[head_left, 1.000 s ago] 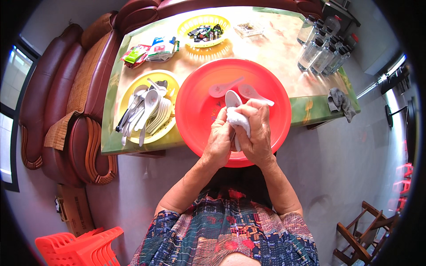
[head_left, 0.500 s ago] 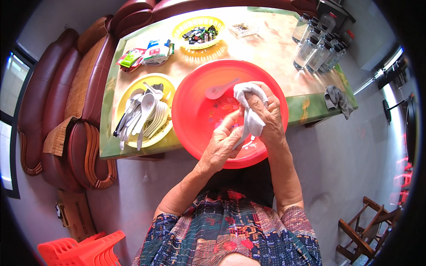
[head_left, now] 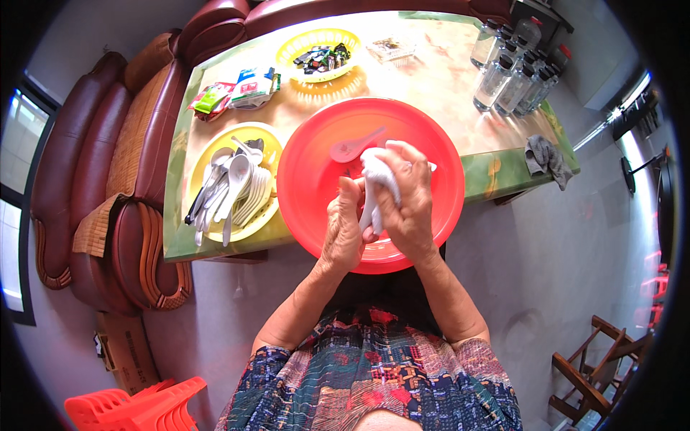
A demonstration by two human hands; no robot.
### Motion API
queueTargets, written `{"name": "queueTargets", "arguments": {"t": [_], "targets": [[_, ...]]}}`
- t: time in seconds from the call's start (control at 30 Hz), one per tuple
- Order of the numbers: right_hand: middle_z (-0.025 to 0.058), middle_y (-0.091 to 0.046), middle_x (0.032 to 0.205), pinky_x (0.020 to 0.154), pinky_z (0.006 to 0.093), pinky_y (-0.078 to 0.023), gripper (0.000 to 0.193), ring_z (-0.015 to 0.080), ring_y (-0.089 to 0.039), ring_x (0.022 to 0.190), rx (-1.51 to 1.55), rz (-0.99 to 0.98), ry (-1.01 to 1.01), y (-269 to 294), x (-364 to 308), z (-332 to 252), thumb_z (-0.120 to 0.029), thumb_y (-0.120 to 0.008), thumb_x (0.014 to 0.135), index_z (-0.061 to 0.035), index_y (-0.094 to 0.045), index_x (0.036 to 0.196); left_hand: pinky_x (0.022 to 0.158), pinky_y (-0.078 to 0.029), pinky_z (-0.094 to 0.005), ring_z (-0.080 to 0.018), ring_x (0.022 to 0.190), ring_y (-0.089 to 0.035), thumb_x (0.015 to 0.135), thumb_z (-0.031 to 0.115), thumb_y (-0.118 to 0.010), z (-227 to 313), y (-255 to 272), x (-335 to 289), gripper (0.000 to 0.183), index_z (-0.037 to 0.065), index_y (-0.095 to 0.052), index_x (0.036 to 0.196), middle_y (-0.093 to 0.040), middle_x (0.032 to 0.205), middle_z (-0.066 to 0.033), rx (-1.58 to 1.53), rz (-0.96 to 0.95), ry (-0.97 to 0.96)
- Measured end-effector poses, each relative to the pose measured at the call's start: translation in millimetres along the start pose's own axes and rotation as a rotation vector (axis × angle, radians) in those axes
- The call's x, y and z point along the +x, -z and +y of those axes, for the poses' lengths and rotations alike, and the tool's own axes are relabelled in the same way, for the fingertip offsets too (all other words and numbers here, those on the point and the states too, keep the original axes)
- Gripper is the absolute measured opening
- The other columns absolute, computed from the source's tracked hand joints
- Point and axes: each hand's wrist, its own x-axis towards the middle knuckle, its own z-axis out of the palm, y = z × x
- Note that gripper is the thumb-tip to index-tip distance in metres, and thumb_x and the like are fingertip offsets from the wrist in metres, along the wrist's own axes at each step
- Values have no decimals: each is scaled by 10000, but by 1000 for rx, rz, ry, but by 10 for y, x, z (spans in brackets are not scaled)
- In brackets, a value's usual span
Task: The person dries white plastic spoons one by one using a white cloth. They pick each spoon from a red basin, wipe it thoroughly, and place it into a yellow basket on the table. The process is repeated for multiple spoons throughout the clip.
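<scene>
Above the red basin (head_left: 302,208), both hands close in on a bunched white cloth (head_left: 381,176). My right hand (head_left: 408,201) grips it from the right, fingers bent over the top. My left hand (head_left: 343,228) faces it from the left, thumb raised, with the cloth's lower end between its palm and fingers. A small white tip (head_left: 432,167) shows just right of my right hand; whether it belongs to a utensil or the cloth is unclear. In the basin, behind my hands, lies a pale spoon (head_left: 353,148).
Left of the basin, a yellow basket (head_left: 267,214) holds several white spoons (head_left: 238,179). Behind are colourful packets (head_left: 251,87) and another yellow basket (head_left: 289,49) of small dark packets. Bottles (head_left: 494,80) and a grey rag (head_left: 548,159) occupy the table's right side.
My right hand has moved left and turned over the cloth. My left hand has shifted slightly left, its thumb now upright. The cloth has moved left and is more bunched up.
</scene>
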Motion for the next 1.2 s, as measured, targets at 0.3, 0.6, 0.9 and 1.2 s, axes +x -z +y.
{"name": "queueTargets", "arguments": {"t": [0.3, 0.6, 0.9, 1.2], "targets": [[138, -538, 1194, 919, 459, -387, 323, 354, -465, 1148, -141, -10, 160, 16, -37, -142, -84, -661, 769, -43, -598, 1083, 463, -376, -201, -69, 582, -496, 887, 675, -291, -149, 155, 26, 699, 40, -559, 1002, -563, 763, -10, -113, -36, -23], [57, -653, 885, 616, 251, -488, 221, 118, -611, 737, 584, -146, -567, 255, 234, 90, -162, -544, 919, 17, -599, 1038, 400, -246, -192, -22, 448, -351, 945, 213, -557, -53, -17, -96, 240, -12, -626, 994, -503, 651, 15, -23, -56, -84], [86, -598, 1002, 760, 288, -479, 318, 153, -588, 879, 713, -14, -688, -41, -42, -122, -244, -432, 990, 18, -547, 1130, 819, -508, -267, -114, 952, -600, 964, 282, -500, -138, -95, 103, 298, 46, -578, 1130, -634, 1023, -29, -343, 103, -197], [147, -536, 928, 785, 394, -424, 207, 301, -519, 913, 258, -185, -307, -12, -250, -100, -73, -652, 789, -3, -588, 973, 879, -467, -312, -139, 1005, -568, 921, 398, -550, 37, -87, 62, 475, 39, -499, 1227, -601, 1089, -47, -428, 121, -98]]}}
